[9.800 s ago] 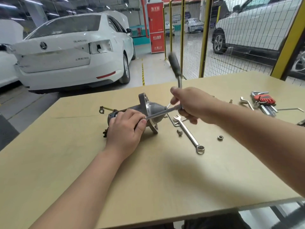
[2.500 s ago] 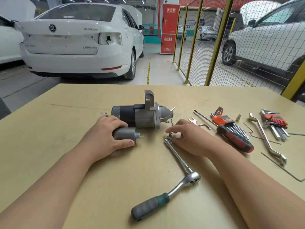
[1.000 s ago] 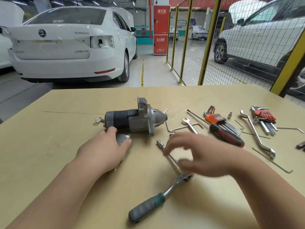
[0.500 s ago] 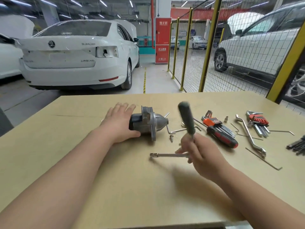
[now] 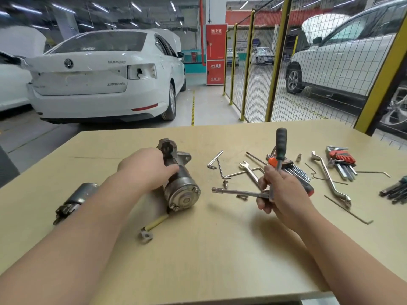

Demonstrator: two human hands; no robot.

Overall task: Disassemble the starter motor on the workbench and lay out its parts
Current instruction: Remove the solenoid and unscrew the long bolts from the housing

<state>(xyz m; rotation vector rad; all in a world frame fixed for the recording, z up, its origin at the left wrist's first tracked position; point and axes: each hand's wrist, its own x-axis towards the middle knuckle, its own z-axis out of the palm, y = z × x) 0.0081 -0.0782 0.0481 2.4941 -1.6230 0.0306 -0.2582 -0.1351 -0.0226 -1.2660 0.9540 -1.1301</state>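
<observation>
Garage floor stretched behind, with a white car (image 5: 99,80) parked far left and a yellow-framed mesh fence (image 5: 259,69) far right. Nearer, a pale wooden workbench (image 5: 198,260) filled the lower view.

On its middle lay the starter motor (image 5: 181,183), its round end cap turned toward the near edge and its flanged nose pointing far. The left hand (image 5: 149,170) lay over the motor's left side, fingers curled round the body and clamped on it.

To the right, the right hand (image 5: 279,194) was held just above the bench, fingers wrapped tight round the head of a ratchet (image 5: 280,142). Its dark handle stood upright and its extension bar pointed left toward the motor, well short of touching it.

Near the left edge, beside the left forearm, a smaller metal cylinder (image 5: 77,198) lay apart from the motor. At far right were a long bent ring spanner (image 5: 330,179), a red hex key set (image 5: 341,159), an orange hex key set (image 5: 293,168) behind the right hand, and an open spanner (image 5: 248,170). A short cable (image 5: 154,224) with a metal lug lay near the motor's cap. A small screw (image 5: 225,183) sat between motor and bar.
</observation>
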